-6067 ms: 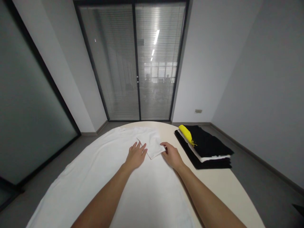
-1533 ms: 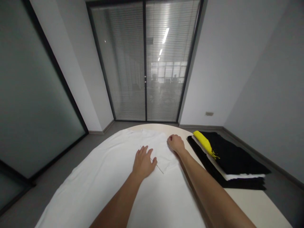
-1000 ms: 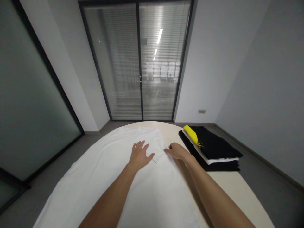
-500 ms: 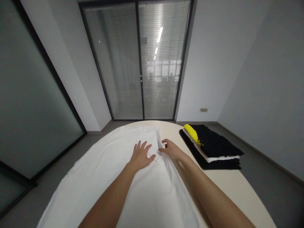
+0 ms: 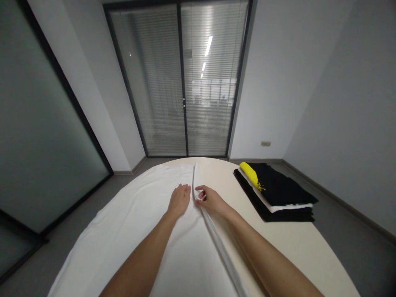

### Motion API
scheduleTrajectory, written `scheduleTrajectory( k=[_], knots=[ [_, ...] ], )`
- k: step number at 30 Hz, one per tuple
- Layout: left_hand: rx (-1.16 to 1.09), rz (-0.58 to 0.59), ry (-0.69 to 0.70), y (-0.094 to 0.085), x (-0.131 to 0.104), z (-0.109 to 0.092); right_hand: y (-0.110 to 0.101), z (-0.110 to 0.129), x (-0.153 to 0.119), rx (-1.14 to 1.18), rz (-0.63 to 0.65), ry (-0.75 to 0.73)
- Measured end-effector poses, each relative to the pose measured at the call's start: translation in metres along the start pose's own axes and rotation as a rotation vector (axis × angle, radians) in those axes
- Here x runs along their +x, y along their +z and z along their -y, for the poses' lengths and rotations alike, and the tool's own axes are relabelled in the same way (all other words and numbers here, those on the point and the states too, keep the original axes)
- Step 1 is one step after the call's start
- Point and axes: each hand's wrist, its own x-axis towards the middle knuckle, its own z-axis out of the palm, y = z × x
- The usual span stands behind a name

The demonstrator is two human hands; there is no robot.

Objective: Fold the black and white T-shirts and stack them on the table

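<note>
A large white cloth (image 5: 139, 214) is spread over the near and left part of the round table; its full shape runs out of view, so I cannot tell what garment it is. My left hand (image 5: 179, 201) rests on the cloth close to its right side, fingers together and lying fairly flat. By its thumb a thin dark line shows on the fabric. Just to the right, my right hand (image 5: 210, 200) pinches the cloth's right edge between thumb and fingers. That edge is raised and turned over in a narrow strip running toward me.
On the right of the cream table (image 5: 297, 243) lies a stack of folded black cloth (image 5: 278, 181) with white layers and a yellow patch (image 5: 249, 172). Beyond the table stands a glazed door (image 5: 204, 123) with blinds. A frosted glass panel (image 5: 40, 144) is on the left.
My right hand has moved left, carrying the cloth's edge inward with it. My left hand's spread fingers have come together. More bare table shows right of the cloth.
</note>
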Motion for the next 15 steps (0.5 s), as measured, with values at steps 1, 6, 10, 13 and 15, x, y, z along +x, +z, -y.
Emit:
scheduleTrajectory(
  k=[1,6,10,13,15],
  knots=[
    [-0.010,-0.006,-0.007,0.000,0.000,-0.001,0.003,0.001,-0.001,0.016,0.008,0.001],
    [-0.045,-0.031,-0.015,0.002,0.002,0.000,0.013,0.004,-0.004,0.122,0.061,0.031],
    [-0.050,-0.041,-0.012,0.004,0.004,0.003,0.016,0.007,-0.008,0.078,0.025,0.022],
    [-0.049,-0.035,0.009,0.002,0.004,0.002,0.014,0.010,-0.011,-0.002,0.020,0.044],
    [-0.044,-0.030,0.033,0.001,0.003,0.001,0.010,0.012,-0.012,-0.038,0.030,0.060]
  ],
)
